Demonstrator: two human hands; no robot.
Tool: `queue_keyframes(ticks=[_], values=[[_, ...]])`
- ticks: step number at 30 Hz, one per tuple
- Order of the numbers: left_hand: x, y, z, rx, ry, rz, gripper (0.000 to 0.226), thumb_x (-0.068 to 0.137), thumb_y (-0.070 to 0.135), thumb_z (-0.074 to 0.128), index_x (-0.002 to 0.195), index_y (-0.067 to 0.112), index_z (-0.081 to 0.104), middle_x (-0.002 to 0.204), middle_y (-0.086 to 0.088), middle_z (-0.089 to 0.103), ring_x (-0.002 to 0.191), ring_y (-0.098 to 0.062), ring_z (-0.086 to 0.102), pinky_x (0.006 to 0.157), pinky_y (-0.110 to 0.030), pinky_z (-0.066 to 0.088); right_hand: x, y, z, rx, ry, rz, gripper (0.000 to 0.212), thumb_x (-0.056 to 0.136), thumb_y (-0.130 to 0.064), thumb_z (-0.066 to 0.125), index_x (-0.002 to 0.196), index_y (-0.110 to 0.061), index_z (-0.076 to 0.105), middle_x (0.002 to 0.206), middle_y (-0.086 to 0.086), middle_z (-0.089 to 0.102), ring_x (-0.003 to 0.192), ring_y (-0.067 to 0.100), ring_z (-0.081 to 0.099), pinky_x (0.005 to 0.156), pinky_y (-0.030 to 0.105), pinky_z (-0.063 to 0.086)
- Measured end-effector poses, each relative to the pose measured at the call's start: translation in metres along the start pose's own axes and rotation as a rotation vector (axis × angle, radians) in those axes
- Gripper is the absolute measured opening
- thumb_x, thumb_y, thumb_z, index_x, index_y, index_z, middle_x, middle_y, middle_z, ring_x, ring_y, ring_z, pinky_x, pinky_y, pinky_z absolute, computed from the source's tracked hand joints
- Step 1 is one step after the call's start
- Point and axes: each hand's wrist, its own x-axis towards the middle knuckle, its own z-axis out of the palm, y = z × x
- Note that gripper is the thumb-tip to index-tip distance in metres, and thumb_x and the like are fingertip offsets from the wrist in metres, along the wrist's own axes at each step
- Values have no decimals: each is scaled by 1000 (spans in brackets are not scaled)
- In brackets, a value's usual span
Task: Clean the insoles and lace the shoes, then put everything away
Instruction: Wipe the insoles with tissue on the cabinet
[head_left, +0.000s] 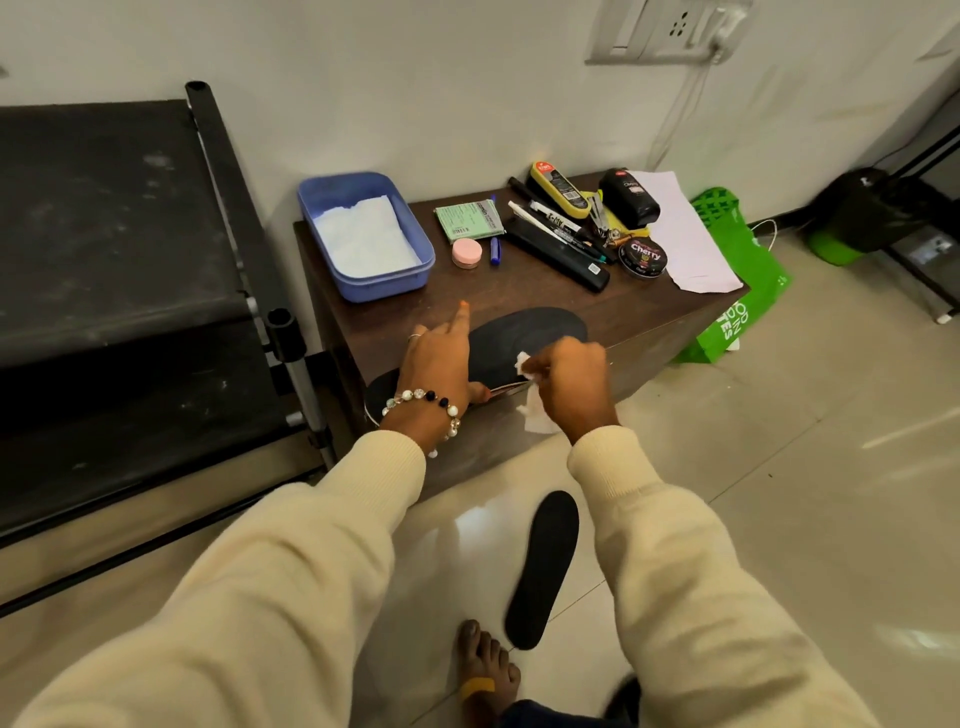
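A black insole (524, 332) lies along the front edge of the dark wooden cabinet (649, 312), its heel end jutting past the left corner. My left hand (441, 369) grips the insole near its heel, thumb under the edge and index finger pointing up. My right hand (571, 384) clutches a crumpled white tissue (535, 415) against the middle of the insole. A second black insole (545, 566) rests on the tiled floor below, near my bare foot (485, 670). No shoes or laces are in view.
On the cabinet sit a blue tub (363, 239) lined with white tissue, a pink jar (466, 253), a green packet (467, 219), pens, shoe polish items, a Cherry tin (643, 255) and white paper. A black rack (119, 260) stands left; a green bag (748, 275) stands right.
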Motion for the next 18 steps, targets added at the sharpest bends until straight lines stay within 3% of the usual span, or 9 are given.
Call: queue_keyframes(ticks=[3,5,7,10,13,14,16,18], values=[[-2,-4,-3,-3,-17,35,108,74,35,80,153,15,9,145,-8,43,135,-32,34,109,-38,32,6,-2,-15,551,80,158,20,81,-2,68,91,-17,76,93,2,72,94,19,63,91,34,50],[-4,-8,-8,32,-29,52,101,75,40,78,152,15,18,148,-9,39,135,-31,35,109,-38,33,12,2,-29,988,229,307,25,81,5,66,96,-14,74,87,1,68,83,16,61,81,32,53],[-7,-12,-13,82,-8,71,90,75,46,76,147,15,33,145,-8,42,132,-29,38,108,-38,36,22,8,-38,1173,355,362,33,85,9,60,107,-14,69,88,0,62,77,10,56,70,22,52],[-15,-12,-20,171,-3,43,75,73,51,75,135,17,48,135,-7,48,124,-30,43,100,-40,43,38,14,-34,1147,494,394,39,88,8,54,109,-23,66,90,-1,58,74,4,53,70,17,51],[-23,-10,-23,250,-72,-30,75,73,54,74,132,15,49,132,-9,47,124,-33,43,99,-44,43,41,11,-18,890,510,362,34,88,2,56,103,-26,71,109,3,61,93,11,60,92,28,51],[-25,-10,-23,269,-81,-48,74,74,53,74,132,15,49,133,-10,46,125,-33,42,99,-46,43,39,9,-15,756,488,324,34,88,2,56,103,-25,71,113,2,56,96,10,57,97,21,45],[-28,-13,-24,288,-74,-70,70,75,51,74,130,14,51,135,-10,44,126,-34,41,99,-47,42,31,5,-13,536,440,248,35,87,5,54,111,-16,68,118,6,45,98,8,47,91,5,30],[-28,-15,-25,282,-60,-82,66,75,50,74,128,15,53,136,-10,43,126,-34,41,100,-47,41,26,6,-11,457,420,156,33,88,1,57,118,-9,64,124,9,41,106,14,47,91,6,29]])
